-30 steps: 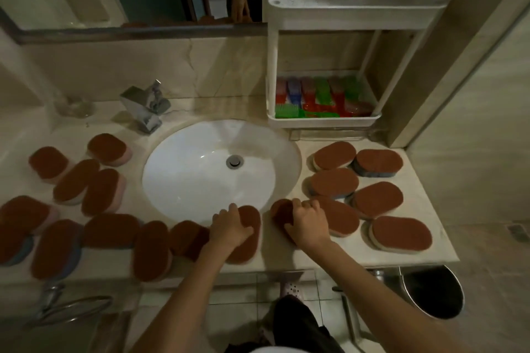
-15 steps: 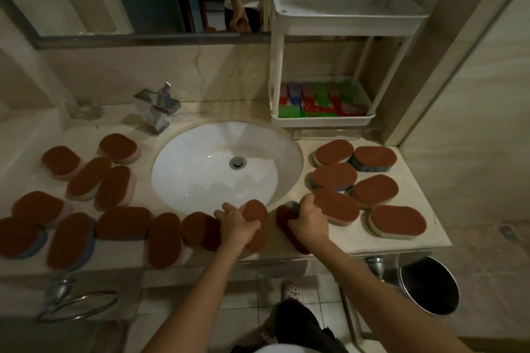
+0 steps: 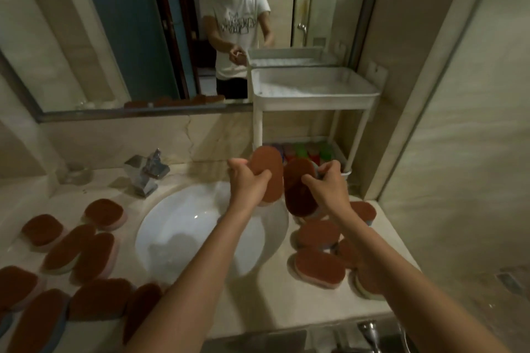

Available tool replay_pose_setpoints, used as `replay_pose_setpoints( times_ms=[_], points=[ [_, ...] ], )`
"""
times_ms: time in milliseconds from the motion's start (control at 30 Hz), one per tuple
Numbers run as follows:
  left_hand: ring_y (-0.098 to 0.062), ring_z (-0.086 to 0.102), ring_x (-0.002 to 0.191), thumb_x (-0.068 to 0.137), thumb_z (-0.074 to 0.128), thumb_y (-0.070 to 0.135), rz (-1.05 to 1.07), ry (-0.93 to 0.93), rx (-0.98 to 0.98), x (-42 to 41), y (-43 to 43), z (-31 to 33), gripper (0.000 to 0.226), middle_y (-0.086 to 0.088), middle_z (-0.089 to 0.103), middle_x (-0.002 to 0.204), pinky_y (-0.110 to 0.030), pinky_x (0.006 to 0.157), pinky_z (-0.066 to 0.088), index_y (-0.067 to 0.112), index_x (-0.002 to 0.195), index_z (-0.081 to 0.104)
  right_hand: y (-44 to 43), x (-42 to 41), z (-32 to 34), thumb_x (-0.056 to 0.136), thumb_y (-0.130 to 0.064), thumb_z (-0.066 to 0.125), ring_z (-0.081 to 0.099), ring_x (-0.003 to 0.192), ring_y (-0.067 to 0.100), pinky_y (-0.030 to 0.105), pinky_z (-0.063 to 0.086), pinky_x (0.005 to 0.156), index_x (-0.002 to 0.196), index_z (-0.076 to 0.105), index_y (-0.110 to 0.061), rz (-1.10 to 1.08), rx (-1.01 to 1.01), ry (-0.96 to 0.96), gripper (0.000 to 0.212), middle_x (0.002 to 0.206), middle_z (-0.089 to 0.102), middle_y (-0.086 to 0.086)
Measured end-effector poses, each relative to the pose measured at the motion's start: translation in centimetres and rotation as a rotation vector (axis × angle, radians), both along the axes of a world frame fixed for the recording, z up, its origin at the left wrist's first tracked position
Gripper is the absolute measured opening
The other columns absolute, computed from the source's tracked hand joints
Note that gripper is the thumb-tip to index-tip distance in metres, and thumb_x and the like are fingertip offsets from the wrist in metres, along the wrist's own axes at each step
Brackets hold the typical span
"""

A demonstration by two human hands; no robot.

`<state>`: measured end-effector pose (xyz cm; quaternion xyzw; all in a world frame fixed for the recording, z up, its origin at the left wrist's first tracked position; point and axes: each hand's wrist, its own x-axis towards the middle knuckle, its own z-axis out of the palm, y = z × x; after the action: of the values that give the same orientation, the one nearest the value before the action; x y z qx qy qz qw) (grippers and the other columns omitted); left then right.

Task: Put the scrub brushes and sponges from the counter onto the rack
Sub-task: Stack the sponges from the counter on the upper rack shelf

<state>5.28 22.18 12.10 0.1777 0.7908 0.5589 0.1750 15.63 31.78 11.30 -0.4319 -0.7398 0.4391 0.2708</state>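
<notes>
My left hand point(image 3: 249, 182) grips a brown-topped sponge point(image 3: 268, 169), held upright above the sink's far rim. Beside it my right hand point(image 3: 329, 183) grips a second brown-topped sponge point(image 3: 298, 189), also raised and tilted. Both sponges hang just in front of the white two-tier rack point(image 3: 312, 100), whose lower shelf holds colourful scrub brushes point(image 3: 312, 152), partly hidden behind the sponges. The rack's top tray point(image 3: 315, 87) shows a bare white bottom. Several more brown sponges lie on the counter at the left point(image 3: 71, 249) and right point(image 3: 318, 268) of the sink.
A white round sink point(image 3: 186, 232) sits in the marble counter, with a chrome tap point(image 3: 147, 173) behind it. A mirror point(image 3: 114, 37) spans the wall and reflects a person. A small glass point(image 3: 76, 173) stands at the back left. A tiled wall closes the right side.
Both hands closed on a sponge at the counter's front edge, lifted them, and carried them up and away toward the rack. The camera tilted up.
</notes>
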Motion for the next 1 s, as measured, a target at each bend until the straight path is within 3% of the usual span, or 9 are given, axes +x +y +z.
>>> replay_pose_setpoints(
  times_ms=[67,167,300,467,600,700,800,900,1000],
  points=[
    [-0.029,0.052,0.114,0.085,0.061,0.015,-0.024,0.039,0.042,-0.6,1.8,2.0,0.045,-0.016,0.043,0.131,-0.031,0.085,0.046,0.006,0.12,0.034,1.7,-0.7,1.7,0.085,-0.016,0.062,0.05,0.081,0.023,0.034,0.037,0.07,0.09,0.037,-0.01,-0.011,0.021,0.072,0.026,0.071,0.042,-0.004],
    [-0.03,0.053,0.115,0.086,0.061,0.019,-0.031,0.081,0.095,-1.5,4.7,5.2,0.044,-0.016,0.045,0.132,-0.042,0.095,0.05,0.01,0.12,0.033,4.4,-1.8,4.7,0.084,-0.015,0.063,0.05,0.078,0.021,0.033,0.039,0.069,0.09,0.039,-0.009,-0.038,0.053,0.174,0.026,0.071,0.043,-0.005],
    [-0.028,0.051,0.117,0.09,0.056,0.019,-0.028,0.147,0.194,-3.0,8.0,9.5,0.034,-0.013,0.044,0.13,-0.04,0.094,0.049,0.014,0.115,0.033,7.9,-3.5,8.8,0.085,-0.018,0.063,0.053,0.079,0.019,0.032,0.042,0.068,0.091,0.041,-0.011,-0.045,0.068,0.312,0.024,0.075,0.048,-0.003],
    [-0.02,0.048,0.102,0.096,0.043,0.017,0.004,0.188,0.179,-5.9,12.2,12.9,0.038,-0.013,0.039,0.136,-0.028,0.078,0.04,0.011,0.131,0.027,12.5,-6.9,12.0,0.087,-0.017,0.06,0.056,0.089,0.022,0.039,0.048,0.082,0.095,0.042,-0.012,0.007,0.012,0.351,0.021,0.091,0.053,0.005],
    [-0.026,0.051,0.1,0.098,0.038,0.013,0.041,0.222,0.096,-8.7,15.4,13.5,0.033,-0.017,0.043,0.133,-0.029,0.07,0.038,0.008,0.129,0.028,16.6,-9.8,12.5,0.089,-0.018,0.057,0.052,0.092,0.02,0.035,0.044,0.078,0.098,0.041,-0.011,-0.005,-0.063,0.361,0.02,0.087,0.05,0.001],
    [-0.022,0.05,0.096,0.099,0.036,0.013,0.046,0.23,0.005,-10.6,17.5,13.1,0.035,-0.015,0.044,0.133,-0.027,0.071,0.04,0.01,0.133,0.029,19.2,-12.0,11.9,0.091,-0.017,0.056,0.05,0.093,0.019,0.033,0.042,0.079,0.106,0.043,-0.008,-0.02,-0.099,0.301,0.022,0.098,0.052,0.005],
    [-0.024,0.05,0.111,0.099,0.036,0.014,0.037,0.192,-0.078,-12.2,18.9,11.6,0.04,-0.012,0.038,0.139,-0.025,0.074,0.042,0.012,0.138,0.028,20.8,-13.8,11.0,0.092,-0.018,0.054,0.053,0.095,0.022,0.032,0.042,0.079,0.119,0.047,-0.002,0.0,-0.127,0.235,0.032,0.111,0.058,0.012],
    [-0.029,0.049,0.122,0.097,0.038,0.011,-0.004,0.214,-0.19,-12.9,19.5,9.8,0.043,-0.015,0.043,0.138,-0.036,0.092,0.047,0.01,0.14,0.03,21.8,-14.7,9.9,0.093,-0.017,0.052,0.051,0.09,0.021,0.03,0.041,0.076,0.117,0.051,-0.001,0.048,-0.024,0.058,0.028,0.115,0.059,0.016],
    [-0.03,0.049,0.122,0.096,0.037,0.005,-0.005,0.332,-0.287,-13.3,19.5,9.1,0.04,-0.014,0.044,0.136,-0.037,0.092,0.049,0.011,0.135,0.04,22.5,-14.5,9.1,0.093,-0.02,0.053,0.053,0.091,0.019,0.033,0.05,0.083,0.116,0.052,-0.006,0.103,0.09,-0.069,0.027,0.116,0.06,0.015]
  ],
)
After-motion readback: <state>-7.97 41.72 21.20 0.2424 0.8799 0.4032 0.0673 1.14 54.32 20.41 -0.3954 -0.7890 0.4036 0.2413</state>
